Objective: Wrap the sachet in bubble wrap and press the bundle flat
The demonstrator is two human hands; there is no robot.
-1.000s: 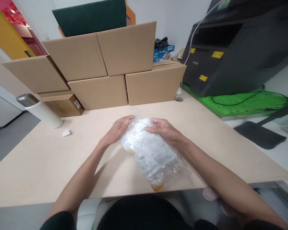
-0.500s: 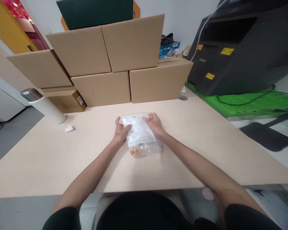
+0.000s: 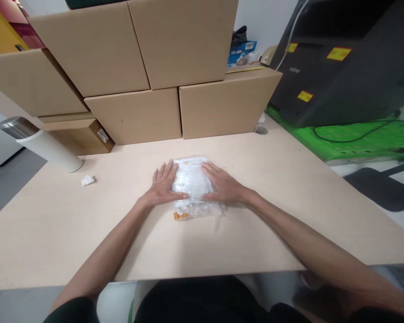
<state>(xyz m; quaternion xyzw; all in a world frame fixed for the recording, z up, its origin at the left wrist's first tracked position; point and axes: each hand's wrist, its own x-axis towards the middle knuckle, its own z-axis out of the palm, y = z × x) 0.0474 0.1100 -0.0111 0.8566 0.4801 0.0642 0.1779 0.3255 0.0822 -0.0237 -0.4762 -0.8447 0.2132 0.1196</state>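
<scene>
A white packet wrapped in clear bubble wrap (image 3: pixel 191 177) lies flat on the pale wooden table (image 3: pixel 148 251), in front of me. Loose clear plastic and a piece of orange tape (image 3: pixel 181 216) show at its near edge. My left hand (image 3: pixel 164 184) is spread along the packet's left side, thumb resting on the wrap. On the opposite side my right hand (image 3: pixel 224 183) lies with fingers stretched over the right edge, its thumb pointing inward. Neither hand is closed around the packet. What is inside the wrap I cannot make out.
Cardboard boxes (image 3: pixel 134 119) stand stacked along the table's back. At the left are a white bottle with a steel cap (image 3: pixel 54 150) and a crumpled white scrap (image 3: pixel 88 180). A large black printer (image 3: pixel 323 85) sits on a green surface (image 3: pixel 350 139) at the right.
Both hands have gone from gripping the packet's sides to lying spread on its edges. The packet now rests flatter and squarer to me. My view has tipped down and closer.
</scene>
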